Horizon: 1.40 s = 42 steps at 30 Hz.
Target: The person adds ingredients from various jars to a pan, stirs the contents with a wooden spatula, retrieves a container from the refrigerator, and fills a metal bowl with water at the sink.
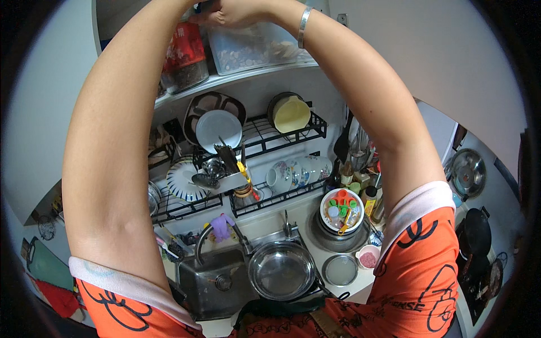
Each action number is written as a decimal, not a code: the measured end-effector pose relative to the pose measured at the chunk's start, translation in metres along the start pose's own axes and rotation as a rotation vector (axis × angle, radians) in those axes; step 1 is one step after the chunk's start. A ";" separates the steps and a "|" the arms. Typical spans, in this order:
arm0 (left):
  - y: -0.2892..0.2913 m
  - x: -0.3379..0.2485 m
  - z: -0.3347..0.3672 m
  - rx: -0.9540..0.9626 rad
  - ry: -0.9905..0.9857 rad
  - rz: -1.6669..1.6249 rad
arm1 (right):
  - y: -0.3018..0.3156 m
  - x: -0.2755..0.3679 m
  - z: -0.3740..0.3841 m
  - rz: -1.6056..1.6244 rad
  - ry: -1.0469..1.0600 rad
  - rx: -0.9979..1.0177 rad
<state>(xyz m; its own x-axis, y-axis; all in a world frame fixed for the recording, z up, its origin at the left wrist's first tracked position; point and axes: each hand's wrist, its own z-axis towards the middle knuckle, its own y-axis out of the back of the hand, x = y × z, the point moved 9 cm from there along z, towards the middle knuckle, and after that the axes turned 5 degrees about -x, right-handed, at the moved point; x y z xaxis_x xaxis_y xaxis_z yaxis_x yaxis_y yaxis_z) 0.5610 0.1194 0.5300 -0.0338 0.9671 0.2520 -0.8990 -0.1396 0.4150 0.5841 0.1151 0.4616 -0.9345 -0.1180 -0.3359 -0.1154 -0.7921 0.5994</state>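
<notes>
Both my arms are raised toward an upper cupboard shelf (270, 75). My right hand (228, 12), with a silver bracelet (304, 27) on its wrist, is at the top edge with its fingers curled inward. A small dark bluish thing shows at its fingertips; I cannot make out what it is. Just below stands a clear jar (186, 48) with a red label and dark contents. Beside it sits a translucent plastic box (253, 50) holding pale round pieces. My left forearm (121, 124) runs up past the top edge, so that hand is cut off from view.
Black wall racks (282, 142) below hold plates, bowls and a utensil holder. Under them are a sink (208, 290), a large metal pan (282, 270) and a white bowl (342, 211) of colourful items. A cupboard door (428, 45) stands on the right, a dark wok (475, 232) beyond.
</notes>
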 end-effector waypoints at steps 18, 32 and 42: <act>0.002 -0.006 -0.007 0.007 -0.015 0.006 | -0.040 -0.013 -0.042 0.222 -0.598 0.939; 0.005 0.000 -0.015 0.045 -0.009 0.052 | -0.001 0.025 -0.011 -0.157 -0.229 0.375; 0.000 0.006 -0.006 0.043 -0.038 0.039 | -0.033 -0.022 0.024 -0.072 0.126 -0.137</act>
<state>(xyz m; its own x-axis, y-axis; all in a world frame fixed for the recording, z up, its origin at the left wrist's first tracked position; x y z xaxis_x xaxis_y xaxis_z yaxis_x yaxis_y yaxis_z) 0.5577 0.1260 0.5262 -0.0507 0.9520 0.3018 -0.8776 -0.1867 0.4415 0.5999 0.1585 0.4665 -0.8751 -0.1248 -0.4676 -0.1259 -0.8742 0.4689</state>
